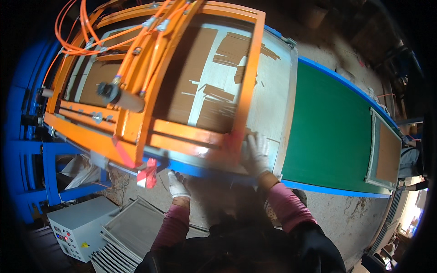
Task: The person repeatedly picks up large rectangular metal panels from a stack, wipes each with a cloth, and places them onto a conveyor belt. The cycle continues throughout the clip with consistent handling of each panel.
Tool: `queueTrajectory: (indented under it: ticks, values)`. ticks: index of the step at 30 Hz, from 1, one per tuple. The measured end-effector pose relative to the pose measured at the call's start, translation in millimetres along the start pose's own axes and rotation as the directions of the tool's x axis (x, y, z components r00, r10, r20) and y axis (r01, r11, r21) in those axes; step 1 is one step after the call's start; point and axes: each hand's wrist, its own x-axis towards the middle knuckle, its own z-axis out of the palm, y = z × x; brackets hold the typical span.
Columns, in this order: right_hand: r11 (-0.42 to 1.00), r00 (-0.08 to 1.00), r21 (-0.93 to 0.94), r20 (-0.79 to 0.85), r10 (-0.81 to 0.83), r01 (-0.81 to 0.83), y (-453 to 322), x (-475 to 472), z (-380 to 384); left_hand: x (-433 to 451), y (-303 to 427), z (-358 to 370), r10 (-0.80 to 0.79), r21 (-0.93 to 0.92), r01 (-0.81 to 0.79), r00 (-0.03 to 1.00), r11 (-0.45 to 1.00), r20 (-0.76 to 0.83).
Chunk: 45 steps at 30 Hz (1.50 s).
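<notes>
My left hand (178, 186), in a white glove, is just below the blue rail (201, 171) at the near side of the work table. Its fingers are apart; whether they touch the rail I cannot tell. My right hand (256, 155), also gloved and slightly blurred, reaches over the pale board (269, 109) beside the corner of an orange metal frame (246, 88). Nothing shows in its spread fingers. Brown strips (232, 51) and larger brown sheets (198, 54) lie on the board, partly under the frame. A small brown piece (252, 131) is at my right fingertips.
Orange air hoses (85, 51) and a cylinder (129, 100) sit on the frame. Rightward runs a green conveyor belt (327, 126) carrying a framed brown panel (389, 153); another person (409, 160) is beyond. Below left are a grey control box (82, 225) and stacked trays (136, 221).
</notes>
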Motion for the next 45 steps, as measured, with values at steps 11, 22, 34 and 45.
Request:
queueTrajectory:
  ticks: [11,22,34,45]
  values:
    - [0.995,0.99,-0.096,-0.135,-0.046,0.034,18,166,-20,-24,47,117,0.438,0.728,-0.512,0.841,0.456,0.317]
    - [0.955,0.997,-0.293,0.049,0.061,-0.044,186,369,-75,28,-39,51,0.459,0.372,-0.397,0.883,0.839,-0.094]
    - [0.934,0.915,0.021,-0.191,0.354,-0.357,259,111,-23,-6,-66,79,0.42,0.211,-0.369,0.857,0.905,-0.3]
    - [0.716,0.685,-0.045,-0.338,0.645,-0.697,319,-68,-68,22,-89,52,0.712,0.812,-0.337,0.69,0.476,-0.13]
